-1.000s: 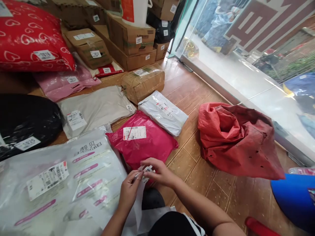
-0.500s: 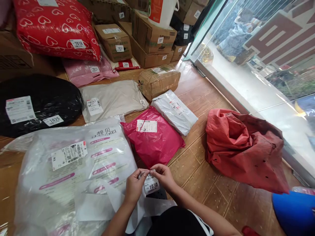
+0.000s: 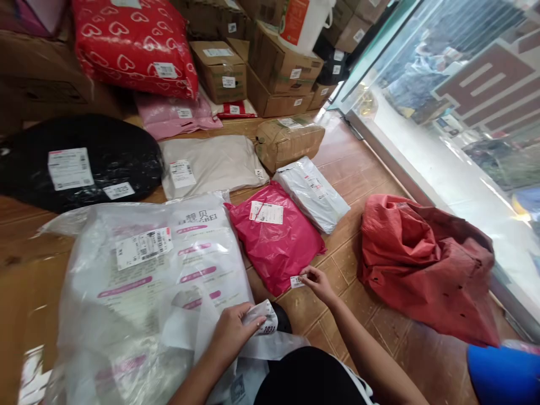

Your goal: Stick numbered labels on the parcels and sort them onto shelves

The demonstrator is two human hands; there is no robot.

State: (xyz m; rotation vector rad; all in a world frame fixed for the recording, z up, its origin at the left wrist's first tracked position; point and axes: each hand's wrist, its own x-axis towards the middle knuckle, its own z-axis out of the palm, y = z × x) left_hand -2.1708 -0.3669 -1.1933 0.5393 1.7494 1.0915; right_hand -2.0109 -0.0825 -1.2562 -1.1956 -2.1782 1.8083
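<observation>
My left hand [image 3: 236, 329] grips a strip of number stickers [image 3: 267, 319], its thumb lying across the printed face near "1031". Pinched in the fingers of my right hand [image 3: 319, 284] is one loose number sticker [image 3: 297, 282], close to the lower corner of a bright pink parcel bag [image 3: 276, 242]. Whether the sticker touches the bag I cannot tell. That bag carries a white shipping label [image 3: 266, 212]. Left of it lies a big clear-wrapped white parcel [image 3: 156, 287], with the pale backing strip [image 3: 274, 344] trailing over its lower right.
Behind the pink bag are a white parcel [image 3: 313, 194], a taped brown parcel [image 3: 291, 140], a beige bag [image 3: 215, 166] and a black bag [image 3: 80, 163]. Cardboard boxes [image 3: 287, 67] stack at the back. A crumpled red sack [image 3: 426, 264] lies right, beside the glass door [image 3: 422, 129].
My hands have moved apart. The right one has taken a sticker off the strip and carried it up and right to the pink bag; the view has shifted left.
</observation>
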